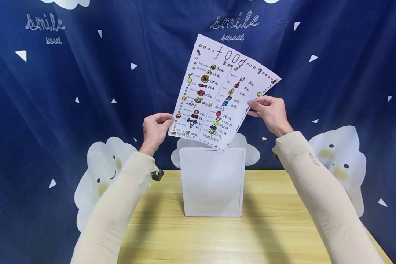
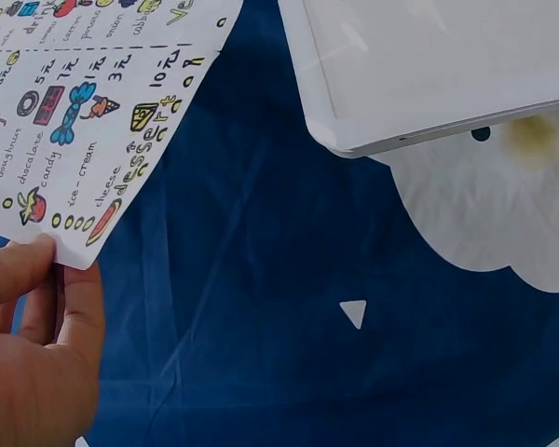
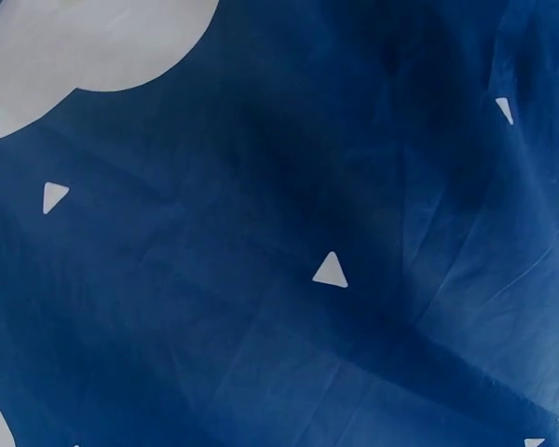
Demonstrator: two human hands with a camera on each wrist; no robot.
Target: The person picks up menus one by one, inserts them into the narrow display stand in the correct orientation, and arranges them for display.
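A white sheet with a hand-drawn food menu and small coloured pictures is held up in the air, tilted to the right. My left hand pinches its lower left corner; the left wrist view shows that corner of the sheet against my fingertips. My right hand pinches the sheet's right edge. Just below the sheet's bottom corner a white flat board stands upright on the wooden table; the board also shows in the left wrist view.
A dark blue curtain with white clouds, triangles and "smile sweet" lettering hangs behind the table. The right wrist view shows only the curtain. Both forearms wear cream sleeves.
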